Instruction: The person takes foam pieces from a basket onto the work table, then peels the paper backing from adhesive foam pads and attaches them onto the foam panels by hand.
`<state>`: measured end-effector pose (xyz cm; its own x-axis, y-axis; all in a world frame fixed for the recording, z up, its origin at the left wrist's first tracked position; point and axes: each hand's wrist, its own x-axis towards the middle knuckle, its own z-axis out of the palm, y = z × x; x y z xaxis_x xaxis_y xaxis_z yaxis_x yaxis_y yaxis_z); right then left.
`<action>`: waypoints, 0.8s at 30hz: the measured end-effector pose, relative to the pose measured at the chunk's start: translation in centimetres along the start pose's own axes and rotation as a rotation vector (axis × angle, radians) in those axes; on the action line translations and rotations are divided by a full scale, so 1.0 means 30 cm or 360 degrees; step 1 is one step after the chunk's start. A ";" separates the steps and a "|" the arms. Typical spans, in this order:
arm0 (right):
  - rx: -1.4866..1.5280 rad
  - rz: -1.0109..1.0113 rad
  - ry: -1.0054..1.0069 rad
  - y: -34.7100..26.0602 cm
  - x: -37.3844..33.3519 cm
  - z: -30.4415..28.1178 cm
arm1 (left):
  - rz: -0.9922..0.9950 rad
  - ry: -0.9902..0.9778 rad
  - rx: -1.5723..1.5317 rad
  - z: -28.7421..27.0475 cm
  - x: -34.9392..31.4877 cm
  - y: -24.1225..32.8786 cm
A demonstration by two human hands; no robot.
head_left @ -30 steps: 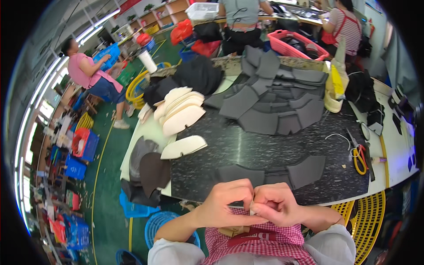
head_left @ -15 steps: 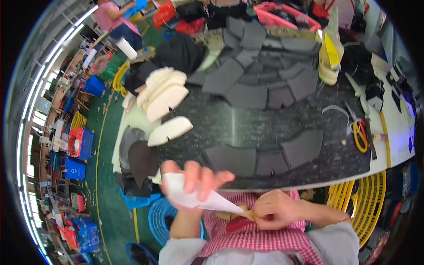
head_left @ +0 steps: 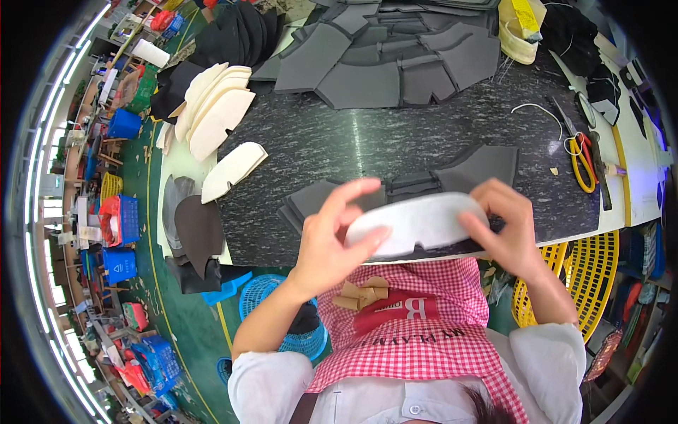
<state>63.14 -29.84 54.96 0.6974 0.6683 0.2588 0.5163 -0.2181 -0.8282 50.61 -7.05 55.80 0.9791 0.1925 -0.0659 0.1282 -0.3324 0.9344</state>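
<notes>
A white curved piece (head_left: 417, 225) with a small notch in its lower edge is stretched between my hands above the table's near edge. My left hand (head_left: 332, 237) pinches its left end, thumb on top. The right end sits between the thumb and fingers of my right hand (head_left: 505, 226). Beneath it lie dark grey foam-like panels (head_left: 477, 168), partly covered by the piece and my hands. One similar cream piece (head_left: 233, 171) lies to the left, with a fanned stack of cream pieces (head_left: 219, 116) behind it. Curled tan scraps (head_left: 360, 293) rest on my checked apron.
More dark grey panels (head_left: 360, 85) are spread along the far side. At the right lie yellow-handled scissors (head_left: 581, 164) and a thin white cord (head_left: 538, 109). Dark pieces (head_left: 198, 230) sit at the left edge. Blue (head_left: 261, 297) and yellow baskets (head_left: 583, 283) stand below the table.
The white piece has gone from my left hand near my lap up over the table, now in both hands. My right hand has left the tan strip it was pinching. The view has shifted.
</notes>
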 end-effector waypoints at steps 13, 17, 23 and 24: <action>-0.0867 -0.0367 -0.0216 0.066 0.098 -0.020 | 0.0504 0.0084 0.0842 0.056 0.093 -0.049; -0.0908 -0.0426 -0.0401 0.093 0.129 -0.039 | 0.0466 -0.0067 0.0795 0.023 0.114 -0.060; -0.0973 -0.0519 -0.0384 0.088 0.145 -0.031 | 0.0784 0.0101 0.1012 -0.013 0.104 -0.083; -0.0982 -0.0548 -0.0380 0.080 0.161 -0.050 | 0.0776 0.0092 0.1208 -0.045 0.098 -0.080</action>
<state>68.48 -28.20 54.97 0.3550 0.8919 0.2802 0.9204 -0.2809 -0.2718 52.97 -4.45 53.84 0.9451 -0.0901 0.3140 -0.2093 -0.9050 0.3703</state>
